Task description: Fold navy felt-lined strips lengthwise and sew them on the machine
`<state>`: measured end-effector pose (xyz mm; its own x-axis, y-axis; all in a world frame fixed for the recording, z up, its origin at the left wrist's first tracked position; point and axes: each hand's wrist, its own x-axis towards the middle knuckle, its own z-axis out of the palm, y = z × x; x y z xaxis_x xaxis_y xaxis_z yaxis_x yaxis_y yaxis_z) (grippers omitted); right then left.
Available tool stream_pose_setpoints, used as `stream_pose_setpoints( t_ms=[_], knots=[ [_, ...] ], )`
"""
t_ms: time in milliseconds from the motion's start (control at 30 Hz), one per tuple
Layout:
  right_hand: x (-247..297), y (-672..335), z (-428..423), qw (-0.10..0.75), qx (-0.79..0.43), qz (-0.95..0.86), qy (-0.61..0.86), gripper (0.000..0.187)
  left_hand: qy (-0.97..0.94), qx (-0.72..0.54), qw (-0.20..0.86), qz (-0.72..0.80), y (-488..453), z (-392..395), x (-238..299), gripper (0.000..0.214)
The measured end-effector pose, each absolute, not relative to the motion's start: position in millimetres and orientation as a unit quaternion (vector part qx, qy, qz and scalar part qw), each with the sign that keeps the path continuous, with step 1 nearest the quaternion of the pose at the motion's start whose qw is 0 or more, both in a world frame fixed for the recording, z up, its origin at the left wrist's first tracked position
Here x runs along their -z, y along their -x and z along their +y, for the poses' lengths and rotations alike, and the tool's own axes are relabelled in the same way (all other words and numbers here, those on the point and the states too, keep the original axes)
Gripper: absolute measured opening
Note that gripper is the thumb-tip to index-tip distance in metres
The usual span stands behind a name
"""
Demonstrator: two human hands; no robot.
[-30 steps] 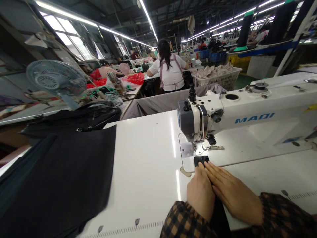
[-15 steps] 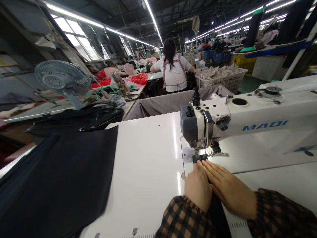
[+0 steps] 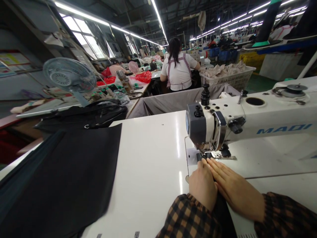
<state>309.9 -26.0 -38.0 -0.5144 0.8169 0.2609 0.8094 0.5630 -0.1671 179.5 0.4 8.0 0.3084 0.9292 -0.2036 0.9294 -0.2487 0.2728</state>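
Note:
A narrow black fabric piece (image 3: 224, 215) runs from the front of the white table up to the needle area of a sewing machine (image 3: 260, 114). My left hand (image 3: 202, 185) is curled on the fabric, its fingertips just before the presser foot (image 3: 203, 153). Beside it on the right, my right hand (image 3: 236, 188) lies stretched out flat, fingers together, pressing the fabric's right side. Both hands touch each other near the thumbs, and the thumbs are mostly hidden. The fabric's far end shows as small black parts under the foot.
A large black fabric panel (image 3: 74, 172) covers the table's left side, with a black bag-like piece (image 3: 99, 114) behind it. A grey cloth bin (image 3: 163, 100) borders the far edge. Beyond are a fan (image 3: 69, 77), a seated co-worker (image 3: 179, 71) and a basket of beige cloth (image 3: 228, 77).
My view has turned slightly left, so the machine and both hands appear farther right. The hands keep nearly the same place at the presser foot. The co-worker's arms have shifted.

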Motion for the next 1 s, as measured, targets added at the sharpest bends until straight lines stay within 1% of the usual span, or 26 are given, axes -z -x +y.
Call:
stream_pose_setpoints(
  t_ms=[100, 267, 400, 500, 700, 867, 1000],
  knots=[
    [38, -311, -26, 0.149, -0.009, -0.874, 0.462, 0.049, -0.789, -0.003, 0.171, 0.59, -180, 0, -7, 0.052],
    [38, -311, -22, 0.156, -0.006, -0.874, 0.46, 0.05, -0.793, 0.0, 0.167, 0.585, -182, 3, -6, 0.055],
    [39, -306, -24, 0.132, 0.022, -0.868, 0.478, 0.047, -0.793, -0.005, 0.164, 0.586, -181, -1, -8, 0.044],
    [40, -301, -39, 0.146, 0.047, -0.861, 0.486, 0.047, -0.796, -0.011, 0.166, 0.582, -176, -18, -6, 0.039],
    [40, -296, -67, 0.17, 0.059, -0.852, 0.491, 0.05, -0.79, 0.019, 0.185, 0.584, -174, -45, -3, 0.041],
    [35, -298, -52, 0.163, 0.066, -0.859, 0.481, 0.057, -0.791, 0.001, 0.177, 0.585, -183, -28, -9, 0.036],
    [37, -299, -34, 0.183, 0.058, -0.859, 0.475, 0.058, -0.789, -0.021, 0.168, 0.59, -188, -7, -9, 0.033]
  ],
)
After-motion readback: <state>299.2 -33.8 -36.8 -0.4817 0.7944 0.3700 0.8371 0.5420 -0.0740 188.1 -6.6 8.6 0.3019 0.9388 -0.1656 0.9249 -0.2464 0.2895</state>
